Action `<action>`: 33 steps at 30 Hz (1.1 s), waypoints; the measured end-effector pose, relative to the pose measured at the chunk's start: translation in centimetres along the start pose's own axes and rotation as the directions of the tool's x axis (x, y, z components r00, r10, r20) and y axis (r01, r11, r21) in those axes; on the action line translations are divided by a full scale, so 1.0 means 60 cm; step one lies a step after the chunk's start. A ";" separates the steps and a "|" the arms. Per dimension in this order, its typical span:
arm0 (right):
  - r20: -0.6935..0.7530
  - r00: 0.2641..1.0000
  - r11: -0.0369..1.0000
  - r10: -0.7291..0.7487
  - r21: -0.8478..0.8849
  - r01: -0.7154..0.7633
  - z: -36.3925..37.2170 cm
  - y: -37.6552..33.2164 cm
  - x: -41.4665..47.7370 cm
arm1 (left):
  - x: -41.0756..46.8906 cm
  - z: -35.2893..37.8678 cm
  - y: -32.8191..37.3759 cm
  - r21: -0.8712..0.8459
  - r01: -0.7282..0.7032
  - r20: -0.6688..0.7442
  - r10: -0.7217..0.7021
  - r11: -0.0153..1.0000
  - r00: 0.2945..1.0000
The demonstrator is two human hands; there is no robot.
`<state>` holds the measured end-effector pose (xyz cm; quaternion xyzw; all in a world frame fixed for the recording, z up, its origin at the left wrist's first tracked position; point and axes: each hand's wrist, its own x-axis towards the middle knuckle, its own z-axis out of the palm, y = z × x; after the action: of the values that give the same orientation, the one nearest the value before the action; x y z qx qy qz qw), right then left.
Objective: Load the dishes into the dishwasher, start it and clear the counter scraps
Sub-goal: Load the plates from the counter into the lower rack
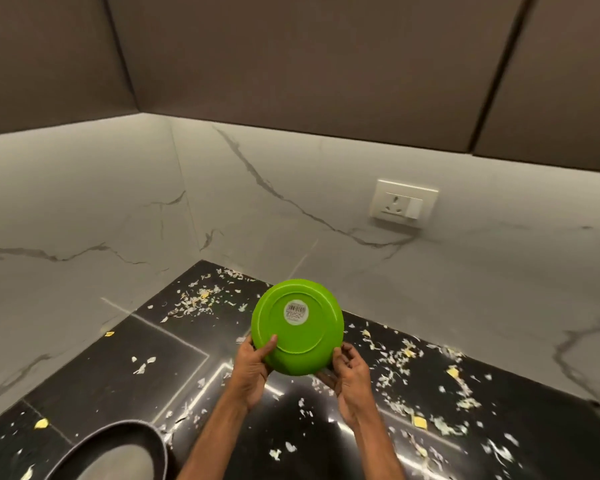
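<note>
Both hands, left hand and right hand, grip the round green plastic plate by its near rim, underside showing; pale vegetable scraps litter the black glossy counter.

Single wide-angle head view, looking forward and down from close above the black table, facing the corner where marble walls meet, with cabinets overhead.

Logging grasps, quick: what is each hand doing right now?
Left hand: holds the plate, thumb on its underside.
Right hand: holds the plate too, fingers curled at its lower rim.
</note>
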<state>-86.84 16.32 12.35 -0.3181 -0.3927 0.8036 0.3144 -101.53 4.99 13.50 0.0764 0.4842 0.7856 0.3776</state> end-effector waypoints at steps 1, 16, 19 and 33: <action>0.006 1.000 1.000 0.025 -0.006 -0.025 -0.020 -0.006 -0.020 | -0.016 0.015 -0.003 0.024 -0.017 0.000 0.017 1.000 1.000; -0.319 0.939 0.991 -0.125 0.006 0.134 -0.291 -0.064 -0.290 | -0.229 0.209 -0.146 0.408 -0.030 0.369 -0.135 0.913 0.919; -0.446 0.876 0.976 -0.183 0.023 0.216 -0.317 -0.039 -0.376 | -0.273 0.228 -0.177 0.480 -0.047 0.476 -0.215 0.876 0.853; -0.915 0.391 0.729 -0.100 0.201 0.655 -0.426 0.066 -0.798 | -0.626 0.227 -0.394 0.624 -0.081 0.739 -0.554 0.777 0.383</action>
<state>-39.73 -10.77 9.20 -0.4670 -0.0043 0.5078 0.7239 -56.23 -4.68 10.48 0.5175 0.4192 0.3681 0.6488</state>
